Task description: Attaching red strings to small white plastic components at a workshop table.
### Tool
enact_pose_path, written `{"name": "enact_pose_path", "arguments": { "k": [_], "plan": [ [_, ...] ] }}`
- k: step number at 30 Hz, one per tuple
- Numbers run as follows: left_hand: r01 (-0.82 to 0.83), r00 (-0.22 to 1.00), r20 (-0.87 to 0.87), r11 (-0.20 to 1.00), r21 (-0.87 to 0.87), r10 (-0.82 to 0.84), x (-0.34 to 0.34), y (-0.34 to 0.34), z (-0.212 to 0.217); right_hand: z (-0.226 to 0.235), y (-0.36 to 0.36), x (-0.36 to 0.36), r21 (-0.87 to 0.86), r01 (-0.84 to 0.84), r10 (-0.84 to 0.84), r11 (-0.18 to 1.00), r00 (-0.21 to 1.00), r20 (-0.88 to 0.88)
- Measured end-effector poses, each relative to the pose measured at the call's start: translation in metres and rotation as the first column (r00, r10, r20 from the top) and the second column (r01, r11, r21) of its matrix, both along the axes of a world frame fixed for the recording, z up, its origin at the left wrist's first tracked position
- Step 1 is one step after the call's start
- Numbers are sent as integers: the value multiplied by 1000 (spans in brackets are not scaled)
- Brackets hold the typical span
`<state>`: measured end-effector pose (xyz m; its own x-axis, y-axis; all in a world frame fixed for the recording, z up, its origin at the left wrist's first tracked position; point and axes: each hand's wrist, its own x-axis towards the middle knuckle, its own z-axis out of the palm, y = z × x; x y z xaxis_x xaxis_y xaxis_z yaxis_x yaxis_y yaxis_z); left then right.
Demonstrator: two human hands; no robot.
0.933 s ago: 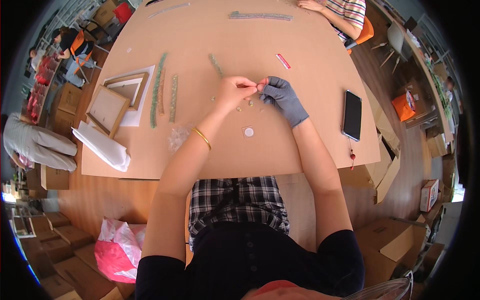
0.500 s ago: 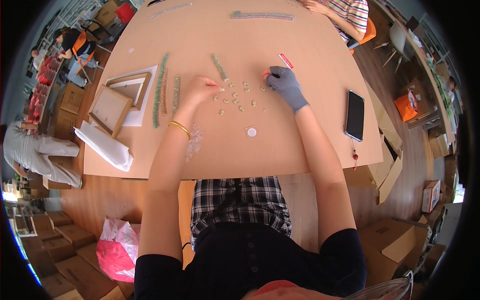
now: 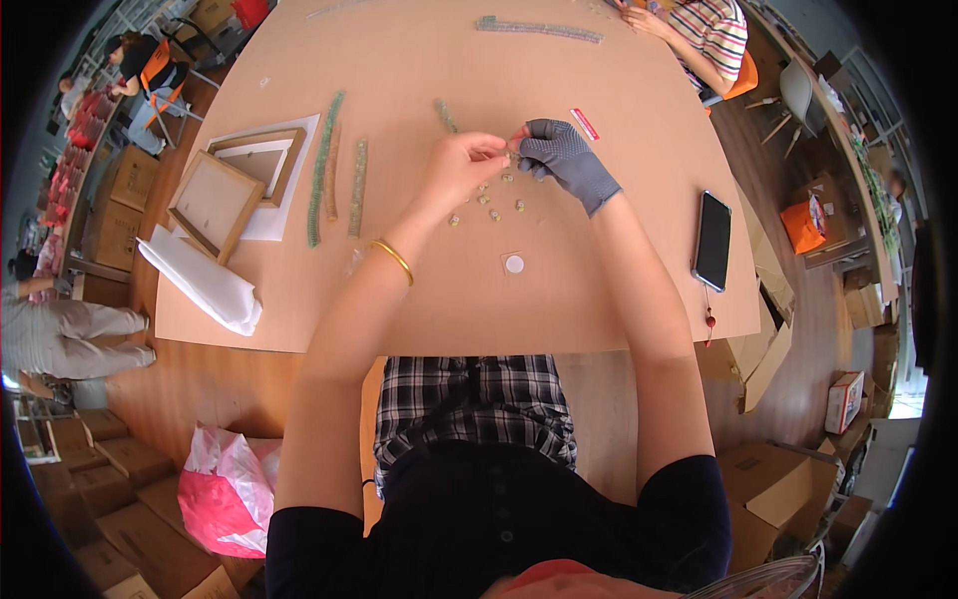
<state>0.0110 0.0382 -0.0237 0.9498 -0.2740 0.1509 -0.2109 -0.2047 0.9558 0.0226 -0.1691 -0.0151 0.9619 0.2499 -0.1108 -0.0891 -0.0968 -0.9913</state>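
My bare left hand [image 3: 461, 165], with a gold bangle [image 3: 392, 258] on its wrist, meets my grey-gloved right hand [image 3: 565, 156] above the tan table [image 3: 619, 299]. The fingertips of both hands pinch together on a small bead piece, too tiny to make out. Just below the hands, several loose pale beads [image 3: 486, 200] lie scattered on the table. A small white disc [image 3: 514, 264] lies nearer to me.
Green bead strands [image 3: 323, 165] and wooden frames [image 3: 215, 203] lie at the left, beside a white cloth roll [image 3: 200, 282]. A black phone [image 3: 713, 240] is at the right, with a red tag [image 3: 584, 123] beyond my right hand. Another person [image 3: 699, 35] sits far right. A pink bag [image 3: 235, 489] and boxes are on the floor.
Half a second ago my left hand was stretched out to the left over the loose beads, apart from the right. It has come back and now meets the gloved fingertips.
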Motion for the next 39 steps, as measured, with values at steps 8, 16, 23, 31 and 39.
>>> {"name": "enact_pose_path", "arguments": {
  "k": [8,16,23,31,39],
  "plan": [
    [7,992,-124,988,-154,-27,7,1,-5,4,7,-14,194,-4,13,981,999,-44],
    [-196,980,106,921,337,170,31,70,-24,-23,-16,18,-497,110,-30,861,986,166],
    [-129,990,22,853,506,136,38,83,-32,-7,7,23,-784,94,176,614,952,252],
    [-114,992,96,915,388,83,16,39,-7,6,11,30,-872,69,180,485,968,177],
    [-76,989,142,956,283,37,11,-5,-14,4,-4,21,-357,40,10,933,990,137]
  ]
}}
